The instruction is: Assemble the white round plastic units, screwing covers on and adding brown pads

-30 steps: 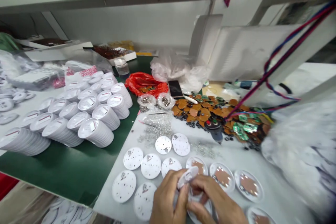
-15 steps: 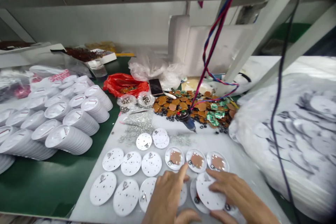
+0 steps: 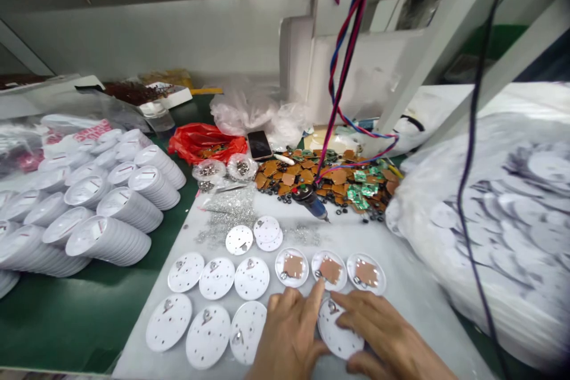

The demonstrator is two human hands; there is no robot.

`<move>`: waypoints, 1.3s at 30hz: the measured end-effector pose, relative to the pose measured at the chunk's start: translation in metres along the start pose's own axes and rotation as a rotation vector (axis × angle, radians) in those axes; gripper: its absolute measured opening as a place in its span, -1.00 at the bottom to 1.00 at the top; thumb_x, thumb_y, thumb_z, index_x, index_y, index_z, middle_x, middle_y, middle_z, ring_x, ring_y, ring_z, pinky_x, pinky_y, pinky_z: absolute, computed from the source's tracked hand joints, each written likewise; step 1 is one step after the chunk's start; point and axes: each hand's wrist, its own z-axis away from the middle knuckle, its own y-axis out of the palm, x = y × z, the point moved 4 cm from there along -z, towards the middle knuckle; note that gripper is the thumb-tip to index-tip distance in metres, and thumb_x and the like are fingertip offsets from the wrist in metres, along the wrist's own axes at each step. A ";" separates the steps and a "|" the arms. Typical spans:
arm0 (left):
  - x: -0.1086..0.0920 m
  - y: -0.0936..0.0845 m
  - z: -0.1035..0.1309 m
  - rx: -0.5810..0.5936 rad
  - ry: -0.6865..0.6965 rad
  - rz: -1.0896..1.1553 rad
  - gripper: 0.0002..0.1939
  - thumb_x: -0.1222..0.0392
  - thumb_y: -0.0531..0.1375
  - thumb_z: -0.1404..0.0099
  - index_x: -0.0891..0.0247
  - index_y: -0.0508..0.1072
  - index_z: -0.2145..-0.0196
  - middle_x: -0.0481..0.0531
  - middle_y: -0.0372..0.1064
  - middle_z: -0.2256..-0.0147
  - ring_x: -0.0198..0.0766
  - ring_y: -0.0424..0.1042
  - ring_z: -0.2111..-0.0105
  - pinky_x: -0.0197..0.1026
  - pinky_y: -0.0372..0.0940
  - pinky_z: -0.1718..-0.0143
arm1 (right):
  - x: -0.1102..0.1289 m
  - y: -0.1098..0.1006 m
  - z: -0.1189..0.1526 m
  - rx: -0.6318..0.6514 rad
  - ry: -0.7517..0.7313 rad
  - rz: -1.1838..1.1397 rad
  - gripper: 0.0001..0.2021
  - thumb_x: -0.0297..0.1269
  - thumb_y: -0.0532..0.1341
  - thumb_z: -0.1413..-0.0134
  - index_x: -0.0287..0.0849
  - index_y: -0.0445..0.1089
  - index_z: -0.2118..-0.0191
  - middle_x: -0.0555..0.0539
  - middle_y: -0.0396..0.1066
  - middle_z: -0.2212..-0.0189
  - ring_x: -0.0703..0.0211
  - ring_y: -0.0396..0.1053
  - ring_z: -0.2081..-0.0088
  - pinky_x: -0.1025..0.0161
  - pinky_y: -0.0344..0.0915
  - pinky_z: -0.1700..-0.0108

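Note:
A round white disc [image 3: 341, 335] with small holes and a metal clip lies between my hands at the front of the white work surface. My right hand [image 3: 385, 332] grips it by the right side, fingers over the top and thumb at the lower edge. To its left is my left hand [image 3: 289, 329], index finger stretched out and thumb apart, close against the disc's left edge; whether it touches is unclear. Just behind stand shallow white dishes [image 3: 330, 271] with brown boards inside. White discs with clips [image 3: 208, 335] lie in two rows at the left.
Stacked white cups [image 3: 109, 240] fill the green table at left. Behind are a heap of brown and green circuit boards [image 3: 289, 178], an electric screwdriver [image 3: 315, 206] on hanging wires, a phone [image 3: 259, 145] and a red bag [image 3: 207, 141]. A big plastic bag [image 3: 503, 219] bulges at right.
The disc in my right hand has moved left and down, and now covers the dish parts that showed beneath it. My left hand has barely moved; the view has shifted slightly.

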 end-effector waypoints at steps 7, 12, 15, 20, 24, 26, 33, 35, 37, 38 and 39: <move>-0.007 -0.016 -0.004 0.085 0.021 0.084 -0.15 0.43 0.22 -0.18 0.32 0.04 -0.39 0.18 0.49 0.04 0.08 0.35 0.13 0.07 0.29 0.18 | 0.005 0.003 0.003 -0.055 -0.126 0.049 -0.52 -0.36 0.38 0.02 -0.11 0.45 -0.09 -0.21 0.48 -0.11 -0.14 0.53 -0.02 0.07 0.53 -0.01; -0.009 -0.030 -0.007 0.132 0.014 0.150 -0.28 0.41 0.19 -0.24 0.44 0.16 -0.34 0.29 0.47 0.02 0.13 0.40 0.08 0.16 0.36 0.07 | 0.007 0.002 0.001 -0.067 -0.191 0.069 -0.40 -0.45 0.40 0.09 -0.10 0.41 -0.14 -0.19 0.44 -0.15 -0.09 0.53 -0.02 0.14 0.54 0.00; -0.009 -0.043 -0.009 0.158 -0.084 0.326 -0.24 0.43 0.24 -0.18 0.40 0.21 -0.33 0.31 0.42 -0.06 0.13 0.41 0.02 0.15 0.34 0.00 | 0.008 -0.004 -0.001 -0.148 -0.184 0.114 -0.41 -0.43 0.36 -0.02 -0.18 0.34 -0.21 -0.17 0.50 -0.09 -0.05 0.54 0.00 0.15 0.54 0.00; -0.012 -0.066 -0.013 0.136 -0.289 0.690 -0.57 0.12 0.29 -0.30 0.22 0.51 -0.11 0.11 0.47 0.19 -0.11 0.44 0.22 -0.12 0.33 0.18 | 0.020 -0.001 -0.002 -0.204 -0.260 0.156 -0.36 -0.43 0.25 -0.18 -0.17 0.15 -0.37 -0.11 0.48 -0.11 -0.02 0.52 -0.04 0.21 0.55 0.06; -0.013 -0.069 -0.010 -0.032 -0.339 0.764 -0.74 0.05 0.21 -0.36 0.19 0.61 0.10 0.04 0.41 0.31 -0.19 0.37 0.31 -0.18 0.26 0.24 | 0.017 0.005 -0.006 -0.258 -0.017 -0.111 -0.37 -0.34 0.27 -0.23 -0.07 0.12 -0.36 -0.08 0.49 -0.11 0.11 0.54 -0.01 0.36 0.49 0.03; -0.014 -0.066 -0.008 -0.075 -0.332 0.786 -0.75 0.10 0.23 -0.33 0.18 0.59 0.09 0.03 0.40 0.29 -0.20 0.37 0.30 -0.19 0.25 0.22 | 0.011 0.007 -0.011 -0.230 0.194 -0.292 -0.63 -0.25 0.23 -0.30 -0.03 0.31 -0.19 -0.02 0.57 0.04 0.21 0.58 0.13 0.43 0.49 0.13; -0.014 -0.060 -0.011 -0.128 -0.328 0.719 -0.78 0.06 0.22 -0.35 0.26 0.55 0.29 0.00 0.35 0.36 -0.23 0.35 0.36 -0.23 0.21 0.30 | 0.012 0.012 -0.023 -0.241 0.313 -0.411 -0.86 -0.19 0.13 -0.36 0.00 0.44 0.17 0.07 0.51 0.35 0.27 0.51 0.34 0.39 0.42 0.29; -0.013 -0.056 -0.011 -0.182 -0.330 0.714 -0.82 0.10 0.21 -0.36 0.25 0.53 0.29 0.01 0.38 0.35 -0.21 0.38 0.34 -0.23 0.22 0.28 | 0.016 0.018 -0.021 -0.293 0.312 -0.375 -0.86 -0.18 0.19 -0.31 0.03 0.43 0.07 0.06 0.55 0.25 0.24 0.54 0.28 0.39 0.44 0.25; -0.013 -0.050 -0.011 -0.223 -0.342 0.745 -0.84 0.13 0.19 -0.36 0.24 0.52 0.27 0.02 0.42 0.33 -0.19 0.41 0.32 -0.22 0.24 0.27 | 0.019 0.025 -0.017 -0.363 0.345 -0.334 -0.80 -0.17 0.22 -0.27 0.03 0.41 0.01 0.02 0.57 0.18 0.18 0.57 0.22 0.36 0.46 0.22; -0.013 -0.047 -0.011 -0.237 -0.349 0.763 -0.84 0.13 0.17 -0.37 0.24 0.51 0.27 0.03 0.43 0.33 -0.18 0.42 0.32 -0.22 0.25 0.28 | 0.020 0.029 -0.015 -0.397 0.367 -0.315 -0.79 -0.17 0.21 -0.26 0.02 0.40 0.01 0.01 0.57 0.16 0.15 0.57 0.20 0.34 0.47 0.22; -0.014 -0.045 -0.011 -0.246 -0.354 0.774 -0.84 0.14 0.16 -0.37 0.24 0.51 0.27 0.03 0.44 0.32 -0.17 0.43 0.33 -0.22 0.26 0.28 | 0.020 0.032 -0.013 -0.425 0.387 -0.299 -0.81 -0.18 0.19 -0.27 0.01 0.40 0.03 0.01 0.58 0.17 0.14 0.57 0.20 0.33 0.48 0.21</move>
